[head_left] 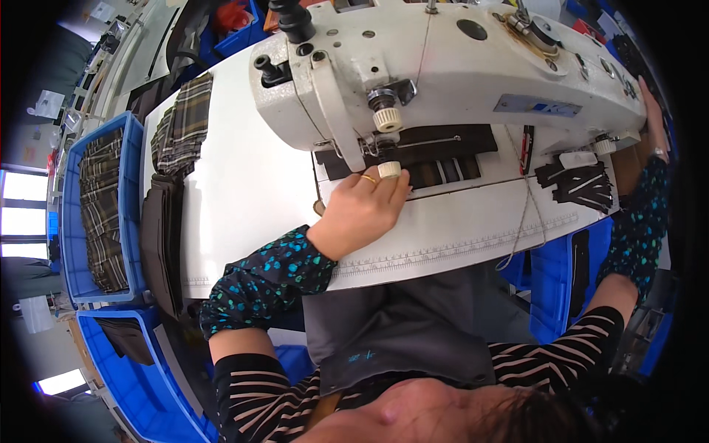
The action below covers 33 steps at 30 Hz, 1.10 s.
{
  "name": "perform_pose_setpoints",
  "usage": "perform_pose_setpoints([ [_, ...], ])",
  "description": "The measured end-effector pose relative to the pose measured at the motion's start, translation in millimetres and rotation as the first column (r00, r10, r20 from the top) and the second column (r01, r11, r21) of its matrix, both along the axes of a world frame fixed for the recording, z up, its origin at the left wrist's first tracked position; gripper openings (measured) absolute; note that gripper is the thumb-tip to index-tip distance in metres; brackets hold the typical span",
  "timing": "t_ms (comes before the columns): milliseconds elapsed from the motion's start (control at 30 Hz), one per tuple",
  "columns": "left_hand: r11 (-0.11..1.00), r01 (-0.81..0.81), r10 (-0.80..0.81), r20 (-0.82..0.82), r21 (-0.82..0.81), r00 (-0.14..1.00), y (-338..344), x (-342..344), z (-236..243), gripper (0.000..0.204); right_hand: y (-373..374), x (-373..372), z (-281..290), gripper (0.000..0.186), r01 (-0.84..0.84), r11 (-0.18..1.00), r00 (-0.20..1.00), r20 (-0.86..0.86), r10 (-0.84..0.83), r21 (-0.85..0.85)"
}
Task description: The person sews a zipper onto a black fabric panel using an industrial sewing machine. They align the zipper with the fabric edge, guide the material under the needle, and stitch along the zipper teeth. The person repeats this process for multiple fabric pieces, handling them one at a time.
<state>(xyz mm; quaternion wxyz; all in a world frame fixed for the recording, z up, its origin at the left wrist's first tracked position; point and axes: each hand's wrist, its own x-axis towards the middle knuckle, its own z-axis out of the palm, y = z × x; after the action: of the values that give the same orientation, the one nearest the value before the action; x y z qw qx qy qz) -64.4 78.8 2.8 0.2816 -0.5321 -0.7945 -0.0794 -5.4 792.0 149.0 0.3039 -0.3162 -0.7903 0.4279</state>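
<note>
A white sewing machine (pixel 458 74) reaches across the worktable from the right. Under its needle area lies a dark brown fabric piece (pixel 450 138) with a striped plaid strip (pixel 447 172) along its near side. My left hand (pixel 363 210) is at the left end of the fabric, just below the presser area, with bent fingers pressed together on it. A cream knob (pixel 389 170) partly covers those fingertips. Far to the right, my right hand (pixel 655 122) lies against the machine's right end, fingers stretched along it. What its fingertips touch is hidden.
Plaid pieces (pixel 185 118) and folded brown pieces (pixel 161 229) hang at the table's left edge. Beside them stand a blue bin (pixel 135 214) of plaid cloth and another blue bin (pixel 148 384). Dark scraps (pixel 580 183), a red-black tool (pixel 526 150) and a cord (pixel 528 210) lie at right.
</note>
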Motion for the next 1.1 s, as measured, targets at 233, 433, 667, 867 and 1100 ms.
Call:
perform_pose_setpoints([
  [233,0.912,-0.305,0.312,-0.019,-0.275,0.950,35.8,3.5,-13.1,0.049,-9.9,74.5,-147.1,0.060,0.161,0.914,0.971,-0.226,-0.079,0.373],
  [433,0.864,-0.385,0.375,-0.095,-0.325,0.922,32.5,3.7,-11.6,0.053,-68.3,33.8,-86.0,0.063,0.158,0.983,0.923,-0.367,-0.114,0.093],
  [667,0.878,-0.362,0.350,-0.095,-0.312,0.932,33.2,-7.0,-24.4,0.052,-37.3,34.9,-157.8,0.053,0.222,0.957,0.842,-0.532,-0.092,0.188],
  [867,0.948,-0.253,0.270,0.068,-0.193,0.960,23.3,-12.2,-15.4,0.048,-102.6,43.2,-48.0,0.041,0.348,0.651,0.931,-0.331,-0.155,0.674],
  [1100,0.974,-0.222,0.225,0.098,-0.039,0.970,23.9,-9.6,-7.0,0.045,-441.7,28.7,-83.7,0.012,-0.782,-0.069,0.098,0.232,0.968,0.620],
])
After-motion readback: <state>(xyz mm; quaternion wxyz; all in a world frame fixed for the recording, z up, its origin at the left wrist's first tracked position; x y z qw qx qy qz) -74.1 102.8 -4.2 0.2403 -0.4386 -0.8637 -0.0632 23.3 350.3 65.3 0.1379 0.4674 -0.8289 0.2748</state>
